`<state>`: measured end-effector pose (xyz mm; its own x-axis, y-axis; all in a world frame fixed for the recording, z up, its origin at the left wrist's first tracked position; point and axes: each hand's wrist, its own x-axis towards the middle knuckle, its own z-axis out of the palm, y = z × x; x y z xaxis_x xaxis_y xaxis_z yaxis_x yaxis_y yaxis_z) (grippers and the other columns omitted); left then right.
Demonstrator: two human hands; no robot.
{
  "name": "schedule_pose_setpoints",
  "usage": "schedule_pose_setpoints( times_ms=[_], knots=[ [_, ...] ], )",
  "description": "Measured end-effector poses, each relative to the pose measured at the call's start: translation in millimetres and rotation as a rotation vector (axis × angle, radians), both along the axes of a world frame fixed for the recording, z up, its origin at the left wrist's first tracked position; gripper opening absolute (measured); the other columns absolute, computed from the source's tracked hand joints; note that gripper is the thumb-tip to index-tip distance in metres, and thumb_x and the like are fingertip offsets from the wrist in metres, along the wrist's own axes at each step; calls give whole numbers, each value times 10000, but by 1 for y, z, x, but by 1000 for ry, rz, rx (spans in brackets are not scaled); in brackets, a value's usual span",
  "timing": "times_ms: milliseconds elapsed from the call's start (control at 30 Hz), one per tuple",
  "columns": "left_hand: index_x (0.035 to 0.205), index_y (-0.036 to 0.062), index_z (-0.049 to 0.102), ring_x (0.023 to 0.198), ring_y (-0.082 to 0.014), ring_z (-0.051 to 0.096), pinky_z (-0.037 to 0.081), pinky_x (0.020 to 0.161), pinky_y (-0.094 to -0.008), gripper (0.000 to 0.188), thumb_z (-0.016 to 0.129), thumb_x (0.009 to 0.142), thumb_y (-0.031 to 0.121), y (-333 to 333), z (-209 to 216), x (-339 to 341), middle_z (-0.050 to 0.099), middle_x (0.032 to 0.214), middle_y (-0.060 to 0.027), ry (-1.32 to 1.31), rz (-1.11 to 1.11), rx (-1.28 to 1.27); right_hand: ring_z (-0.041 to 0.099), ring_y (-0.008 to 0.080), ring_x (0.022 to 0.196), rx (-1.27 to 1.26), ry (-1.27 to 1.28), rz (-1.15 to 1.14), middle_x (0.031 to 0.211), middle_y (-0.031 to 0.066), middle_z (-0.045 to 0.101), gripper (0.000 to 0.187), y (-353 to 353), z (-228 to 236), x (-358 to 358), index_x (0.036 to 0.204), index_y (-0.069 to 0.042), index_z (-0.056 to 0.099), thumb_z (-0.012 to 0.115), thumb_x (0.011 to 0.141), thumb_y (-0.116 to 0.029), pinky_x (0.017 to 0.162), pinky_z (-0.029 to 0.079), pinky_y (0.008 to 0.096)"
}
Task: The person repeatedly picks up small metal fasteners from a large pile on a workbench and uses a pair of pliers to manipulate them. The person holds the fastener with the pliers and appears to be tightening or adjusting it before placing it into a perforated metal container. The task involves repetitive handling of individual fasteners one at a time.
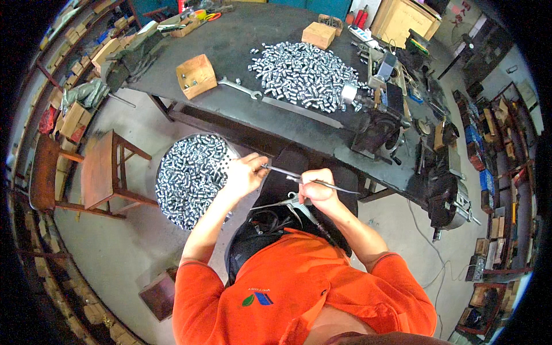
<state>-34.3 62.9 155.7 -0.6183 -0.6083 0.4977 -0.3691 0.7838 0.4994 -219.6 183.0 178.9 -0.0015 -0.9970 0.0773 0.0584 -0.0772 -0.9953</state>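
Observation:
My right hand (319,187) is closed around a thin metal rod (339,188), which runs slantwise across in front of my body. Close by, my left hand (246,172) pinches at the rod's left end, where a small metal part (265,166) shows between the fingertips. Its exact shape is too small to make out. Just left of that hand stands a round container heaped with short shiny metal sleeves (190,178). Below the right hand, a silver tool with a lever-like handle (299,208) lies over my lap beside a black bag (253,230).
A dark workbench (230,34) spans the front, bearing a pile of metal sleeves (305,75), an open-end wrench (241,89) and a cardboard box (196,76). A vise (379,129) sits at its right edge. A wooden chair (103,169) stands left; loaded shelves line both sides.

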Motion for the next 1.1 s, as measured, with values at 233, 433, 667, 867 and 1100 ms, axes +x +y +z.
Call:
schedule_pose_setpoints(
  times_ms=[233,433,667,867,1100],
  knots=[
    [871,73,629,667,-293,609,485,591,-390,265,681,617,128,15,-7,-23,605,749,-84,-94,-162,6,329,129,405,-265,437,36,464,38,306,293,-12,-23,-2,524,-44,369,554,677,-212,404,256,319],
    [845,73,653,700,-318,618,492,630,-400,202,695,677,177,-20,-4,-58,637,763,-123,-137,-183,53,306,148,413,-321,305,-178,476,43,278,364,26,-22,-35,508,-41,311,552,667,-264,420,231,315],
    [1033,5,590,611,-167,596,475,565,-305,294,640,786,157,-121,44,-172,613,702,-93,142,-158,333,482,126,438,-215,240,-267,466,42,391,283,43,-13,-48,501,-52,271,500,667,-59,428,376,261],
    [1093,-31,567,545,-81,533,461,514,-242,327,620,841,170,-56,68,-154,607,713,-42,156,-418,641,491,111,465,-180,217,-329,487,32,434,308,40,-35,-68,504,-64,290,529,698,-78,436,397,256],
    [888,-31,631,566,-114,578,480,532,-247,165,556,885,116,9,4,-80,609,671,-54,271,-514,1131,392,58,546,-151,107,-194,535,1,424,414,-4,-29,-37,510,-52,334,642,725,-228,477,324,243]
  ],
)
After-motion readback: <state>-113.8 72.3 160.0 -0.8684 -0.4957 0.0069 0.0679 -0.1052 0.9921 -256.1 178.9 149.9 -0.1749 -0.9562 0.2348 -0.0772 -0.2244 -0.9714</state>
